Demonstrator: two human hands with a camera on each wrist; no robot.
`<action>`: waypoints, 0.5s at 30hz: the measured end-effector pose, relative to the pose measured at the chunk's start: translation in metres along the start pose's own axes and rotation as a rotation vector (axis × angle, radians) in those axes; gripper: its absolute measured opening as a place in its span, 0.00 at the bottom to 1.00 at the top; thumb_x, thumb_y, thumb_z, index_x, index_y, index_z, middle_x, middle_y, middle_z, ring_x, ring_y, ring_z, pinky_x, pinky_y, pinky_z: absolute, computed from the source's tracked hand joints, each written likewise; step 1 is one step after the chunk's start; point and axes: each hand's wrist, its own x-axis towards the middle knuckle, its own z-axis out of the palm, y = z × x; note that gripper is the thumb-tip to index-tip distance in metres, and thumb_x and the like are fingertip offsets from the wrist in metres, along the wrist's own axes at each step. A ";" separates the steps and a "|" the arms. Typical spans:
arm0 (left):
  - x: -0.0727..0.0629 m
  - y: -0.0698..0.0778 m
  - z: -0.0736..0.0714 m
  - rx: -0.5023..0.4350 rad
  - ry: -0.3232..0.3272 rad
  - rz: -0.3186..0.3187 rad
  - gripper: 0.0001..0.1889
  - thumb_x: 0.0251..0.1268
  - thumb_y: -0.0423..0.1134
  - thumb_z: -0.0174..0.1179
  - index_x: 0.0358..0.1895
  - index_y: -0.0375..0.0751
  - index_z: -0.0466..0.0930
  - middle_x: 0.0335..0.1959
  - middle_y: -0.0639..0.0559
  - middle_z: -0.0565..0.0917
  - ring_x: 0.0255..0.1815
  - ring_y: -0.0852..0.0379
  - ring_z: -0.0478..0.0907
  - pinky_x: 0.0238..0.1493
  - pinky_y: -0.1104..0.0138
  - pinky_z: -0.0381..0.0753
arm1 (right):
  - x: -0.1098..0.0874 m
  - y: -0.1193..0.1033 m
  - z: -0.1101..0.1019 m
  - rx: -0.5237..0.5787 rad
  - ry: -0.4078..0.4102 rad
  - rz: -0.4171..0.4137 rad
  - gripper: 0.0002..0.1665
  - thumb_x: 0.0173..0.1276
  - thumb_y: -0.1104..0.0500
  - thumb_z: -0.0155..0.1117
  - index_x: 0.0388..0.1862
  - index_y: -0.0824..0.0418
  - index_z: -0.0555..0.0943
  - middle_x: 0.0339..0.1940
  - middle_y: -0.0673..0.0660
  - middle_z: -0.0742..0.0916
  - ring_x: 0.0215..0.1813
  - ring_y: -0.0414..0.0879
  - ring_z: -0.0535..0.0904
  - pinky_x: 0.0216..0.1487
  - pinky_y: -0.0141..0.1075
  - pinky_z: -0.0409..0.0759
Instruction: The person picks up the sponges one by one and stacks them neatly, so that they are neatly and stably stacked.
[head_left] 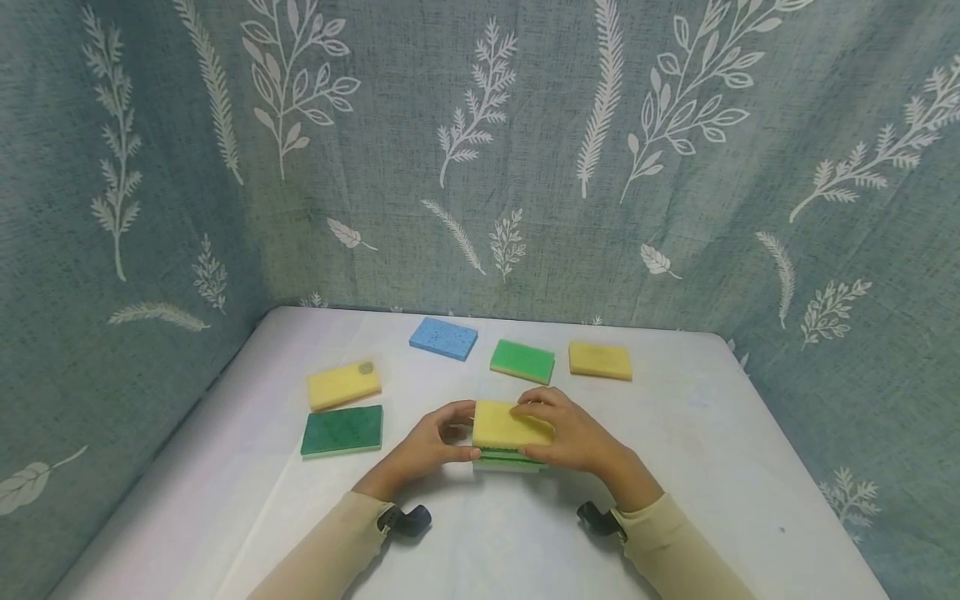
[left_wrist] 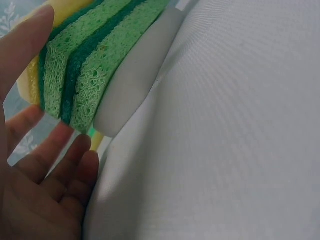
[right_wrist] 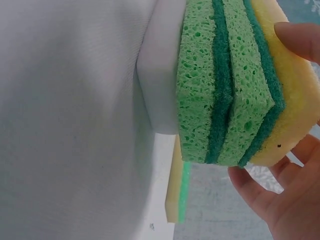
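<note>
A stack of sponges stands at the middle of the table. On top lies a yellow sponge [head_left: 498, 423] with a dark green scouring side facing down. Beneath it are two light green sponges [right_wrist: 197, 85] with dark green layers, and a white sponge [left_wrist: 137, 75] at the bottom. My left hand [head_left: 431, 442] holds the yellow sponge's left end, thumb at the front corner and fingers toward the back. My right hand [head_left: 573, 433] grips its right end, thumb in front and fingers over the top and back. The upper layers sit slightly uneven.
Behind the stack lie a blue sponge [head_left: 444, 338], a bright green sponge [head_left: 522, 361] and a yellow sponge [head_left: 600, 360]. To the left are another yellow sponge [head_left: 341, 386] and a dark green sponge [head_left: 342, 429]. Patterned curtains [head_left: 390, 150] surround the white table [head_left: 712, 467].
</note>
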 end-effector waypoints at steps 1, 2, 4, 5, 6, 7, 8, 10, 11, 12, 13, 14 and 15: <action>0.000 -0.001 0.000 0.003 0.001 0.004 0.38 0.53 0.42 0.74 0.69 0.47 0.68 0.61 0.50 0.76 0.62 0.48 0.72 0.65 0.51 0.68 | 0.000 0.000 0.000 0.000 0.000 -0.002 0.29 0.57 0.48 0.74 0.58 0.52 0.81 0.59 0.46 0.76 0.64 0.45 0.68 0.65 0.46 0.70; 0.001 -0.001 0.001 0.005 0.002 0.003 0.38 0.53 0.42 0.74 0.69 0.47 0.67 0.61 0.50 0.76 0.62 0.48 0.72 0.65 0.52 0.68 | 0.000 0.000 0.000 0.001 0.001 -0.004 0.29 0.57 0.48 0.74 0.58 0.52 0.81 0.59 0.46 0.76 0.64 0.45 0.68 0.65 0.46 0.70; 0.001 -0.002 0.001 0.010 0.003 -0.001 0.38 0.53 0.43 0.74 0.69 0.47 0.67 0.60 0.50 0.76 0.62 0.49 0.72 0.64 0.52 0.69 | 0.000 0.001 0.000 0.000 0.003 -0.008 0.29 0.57 0.48 0.75 0.58 0.52 0.81 0.59 0.47 0.76 0.64 0.45 0.68 0.65 0.46 0.69; 0.001 -0.002 0.000 0.012 0.005 -0.005 0.38 0.53 0.43 0.74 0.69 0.48 0.67 0.60 0.50 0.76 0.62 0.49 0.72 0.64 0.52 0.69 | 0.000 0.001 0.000 0.000 0.003 -0.007 0.29 0.57 0.48 0.75 0.58 0.52 0.81 0.59 0.47 0.76 0.64 0.45 0.68 0.65 0.46 0.69; 0.001 -0.003 0.000 0.015 0.007 -0.010 0.38 0.53 0.43 0.74 0.69 0.48 0.67 0.60 0.50 0.76 0.62 0.49 0.72 0.64 0.52 0.69 | 0.000 0.000 0.000 0.001 0.002 -0.005 0.29 0.57 0.48 0.75 0.58 0.52 0.81 0.59 0.47 0.76 0.64 0.45 0.68 0.65 0.46 0.69; 0.001 -0.003 0.000 0.014 0.009 -0.014 0.38 0.53 0.43 0.74 0.69 0.48 0.68 0.60 0.51 0.76 0.62 0.49 0.72 0.64 0.52 0.69 | 0.000 0.000 0.000 0.001 0.000 -0.004 0.29 0.57 0.48 0.75 0.58 0.52 0.81 0.59 0.47 0.75 0.64 0.45 0.68 0.65 0.47 0.69; 0.002 -0.003 0.000 0.013 0.010 -0.022 0.38 0.53 0.43 0.74 0.69 0.48 0.68 0.60 0.51 0.76 0.62 0.49 0.72 0.64 0.53 0.69 | 0.000 0.000 0.000 0.002 -0.001 -0.003 0.29 0.57 0.48 0.75 0.58 0.52 0.81 0.59 0.47 0.75 0.64 0.45 0.68 0.65 0.47 0.69; 0.002 -0.003 0.000 0.015 0.010 -0.032 0.38 0.53 0.42 0.74 0.69 0.47 0.68 0.60 0.50 0.76 0.62 0.48 0.72 0.65 0.52 0.68 | 0.000 0.000 -0.001 0.007 -0.006 0.000 0.30 0.57 0.49 0.75 0.58 0.52 0.81 0.60 0.47 0.75 0.64 0.45 0.68 0.65 0.47 0.69; 0.002 -0.004 0.000 0.014 0.009 -0.035 0.38 0.54 0.41 0.74 0.69 0.45 0.67 0.60 0.48 0.76 0.62 0.46 0.72 0.65 0.51 0.68 | 0.000 0.000 -0.001 0.010 -0.009 0.002 0.30 0.57 0.49 0.75 0.59 0.52 0.81 0.60 0.47 0.75 0.64 0.45 0.68 0.65 0.47 0.69; 0.002 -0.003 0.000 0.012 0.006 -0.036 0.38 0.54 0.40 0.74 0.69 0.43 0.67 0.60 0.47 0.76 0.62 0.45 0.72 0.65 0.50 0.68 | 0.000 0.000 -0.001 0.013 -0.012 0.001 0.30 0.57 0.49 0.75 0.59 0.52 0.81 0.60 0.47 0.75 0.64 0.45 0.68 0.65 0.47 0.69; 0.002 -0.002 0.000 0.010 0.004 -0.038 0.39 0.54 0.40 0.73 0.69 0.42 0.66 0.60 0.46 0.76 0.62 0.44 0.71 0.65 0.49 0.67 | 0.000 0.000 -0.001 0.017 -0.014 0.000 0.30 0.57 0.49 0.75 0.59 0.53 0.81 0.60 0.47 0.75 0.64 0.45 0.68 0.65 0.47 0.69; 0.002 -0.001 0.000 0.008 0.002 -0.041 0.39 0.54 0.39 0.73 0.70 0.41 0.66 0.61 0.45 0.76 0.62 0.43 0.71 0.65 0.49 0.67 | 0.000 0.000 -0.001 0.022 -0.016 0.000 0.30 0.57 0.49 0.75 0.59 0.53 0.81 0.60 0.47 0.75 0.64 0.45 0.68 0.65 0.47 0.69; 0.002 -0.001 0.000 0.008 0.002 -0.042 0.39 0.54 0.39 0.73 0.70 0.40 0.66 0.61 0.45 0.75 0.62 0.42 0.71 0.65 0.48 0.67 | 0.000 0.001 -0.001 0.025 -0.018 0.000 0.30 0.57 0.49 0.75 0.59 0.53 0.81 0.60 0.47 0.75 0.64 0.45 0.68 0.65 0.47 0.69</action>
